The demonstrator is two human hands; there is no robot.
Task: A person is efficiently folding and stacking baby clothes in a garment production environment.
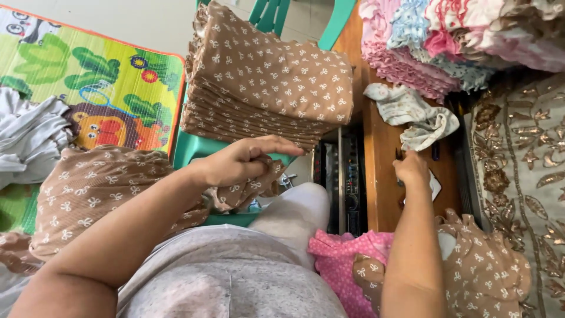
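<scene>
My left hand point(241, 160) grips a brown frilled garment with a white bow print point(94, 188), which drapes off to the left over my arm. Just beyond that hand stands a tall stack of folded garments point(271, 82) in the same brown print, on a green plastic chair point(191, 150). My right hand point(412, 169) reaches onto a wooden table point(382, 176) and pinches a small dark object, too small to name, beside a small white piece point(435, 185). A crumpled pale printed cloth point(415, 115) lies just past that hand.
A heap of pink, blue and white frilled garments point(447, 41) fills the table's far right. More brown print fabric point(488, 265) and a pink piece point(338, 259) lie by my lap. A cartoon play mat point(100, 76) with grey cloths point(29, 135) lies left. A gold-patterned cloth point(529, 176) runs along the right.
</scene>
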